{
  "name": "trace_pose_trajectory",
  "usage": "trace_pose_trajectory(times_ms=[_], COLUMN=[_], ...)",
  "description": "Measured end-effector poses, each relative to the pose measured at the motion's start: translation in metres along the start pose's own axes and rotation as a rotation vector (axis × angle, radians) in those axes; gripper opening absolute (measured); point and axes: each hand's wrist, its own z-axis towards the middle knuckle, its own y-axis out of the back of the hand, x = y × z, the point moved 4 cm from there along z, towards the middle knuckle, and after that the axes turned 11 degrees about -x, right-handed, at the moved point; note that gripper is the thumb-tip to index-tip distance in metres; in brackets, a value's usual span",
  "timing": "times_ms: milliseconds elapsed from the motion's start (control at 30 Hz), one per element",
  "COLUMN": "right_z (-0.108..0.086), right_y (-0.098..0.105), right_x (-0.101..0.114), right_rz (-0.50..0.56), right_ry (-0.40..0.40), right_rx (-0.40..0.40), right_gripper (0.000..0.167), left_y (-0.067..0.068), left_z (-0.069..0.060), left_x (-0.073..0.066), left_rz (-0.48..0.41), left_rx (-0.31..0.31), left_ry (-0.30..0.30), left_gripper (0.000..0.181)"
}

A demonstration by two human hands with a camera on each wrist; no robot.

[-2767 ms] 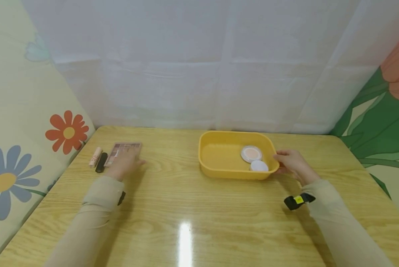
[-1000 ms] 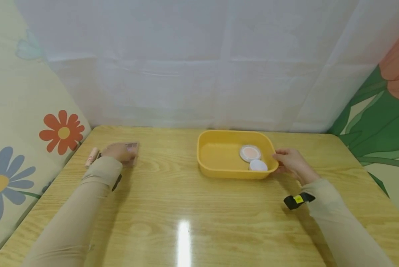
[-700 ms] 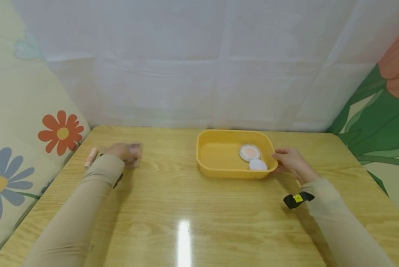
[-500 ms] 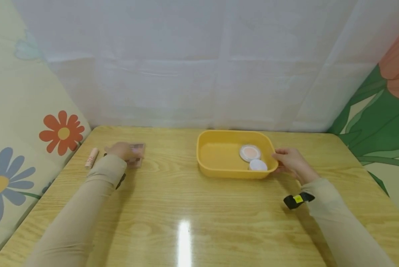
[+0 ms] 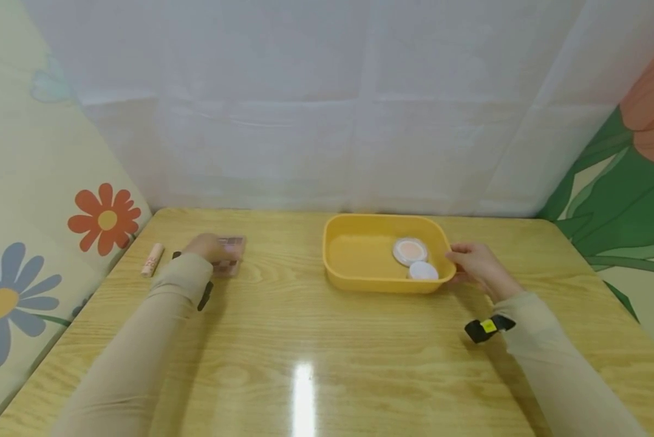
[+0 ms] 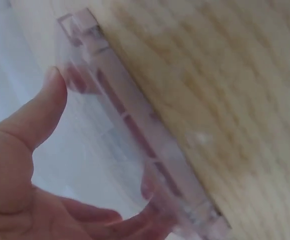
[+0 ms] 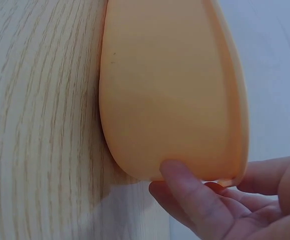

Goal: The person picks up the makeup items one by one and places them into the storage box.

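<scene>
My left hand (image 5: 203, 246) holds a pink eyeshadow palette (image 5: 232, 267) on the left part of the table. In the left wrist view, thumb and fingers sit on either side of the palette's clear lid (image 6: 102, 135), and its edge is close to the wood. With my right hand (image 5: 482, 267) I grip the right end of a yellow plastic basket (image 5: 359, 284). Inside the basket lie a round compact (image 5: 410, 251) with a pinkish centre and a smaller round white item (image 5: 423, 271). The right wrist view shows fingers against the basket's outer wall (image 7: 169, 90).
Left of my left hand lies a pale pink lipstick-like tube (image 5: 152, 260). A black tube (image 5: 177, 254) is mostly hidden by that hand. White cloth (image 5: 261, 109) hangs behind the wooden table (image 5: 272, 346), with flower-patterned panels on both sides.
My left hand first lay over the palette, then took hold of it and slid it a little to the right. My right hand and the basket have stayed in place.
</scene>
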Motion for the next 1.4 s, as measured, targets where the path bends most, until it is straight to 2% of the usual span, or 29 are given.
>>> trace_pose_trajectory(times_ms=[100, 233, 300, 433, 533, 633, 767, 867, 967, 1100, 1333, 1400], right_z=[0.000, -0.001, -0.001, -0.001, -0.002, -0.002, -0.002, -0.002, -0.002, -0.001, -0.002, -0.001], right_y=[0.000, 0.000, 0.000, 0.000, 0.000, 0.001, 0.000, 0.000, 0.000, -0.001, 0.000, 0.000], right_x=[0.000, 0.000, 0.000, 0.000, 0.000, 0.000, 0.001, 0.001, 0.001, 0.001, 0.000, 0.000], right_rz=[0.002, 0.007, 0.009, 0.010, 0.013, 0.009, 0.002, 0.005, 0.008, 0.015, 0.009, 0.001], right_ry=[0.002, 0.000, -0.002, 0.001, 0.002, -0.001, -0.002, -0.001, 0.002, -0.001, 0.007, 0.007], right_rx=[0.007, 0.012, 0.010, 0.005, 0.005, 0.006, 0.010, 0.010, 0.008, 0.009, 0.010, 0.010], right_gripper=[0.052, 0.053, 0.053, 0.052, 0.053, 0.053, 0.053, 0.053, 0.052, 0.053, 0.051, 0.051], left_y=[-0.002, -0.004, -0.005, 0.000, 0.004, 0.007, 0.006, 0.004, 0.002, 0.004, 0.005, 0.004], left_z=[0.004, 0.005, 0.004, -0.002, -0.005, -0.009, -0.014, -0.011, -0.010, -0.020, -0.032, -0.034], left_x=[0.005, 0.005, 0.002, -0.002, -0.001, 0.003, 0.012, 0.021, 0.025, 0.020, 0.010, 0.009], left_rz=[0.113, 0.140, 0.119, 0.067, -0.032, -0.280, -0.630, -0.738, -0.781, -0.787, -0.964, -0.985], left_rx=[-0.085, -0.175, -0.211, -0.293, -0.327, -0.269, -0.170, -0.133, -0.110, -0.101, -0.128, -0.118], left_ry=[0.007, 0.048, 0.050, 0.027, 0.005, 0.050, 0.202, 0.231, 0.250, 0.278, 0.355, 0.367], left_gripper=[0.065, 0.093, 0.092, 0.072, 0.059, 0.054, 0.049, 0.030, 0.025, 0.041, 0.048, 0.052])
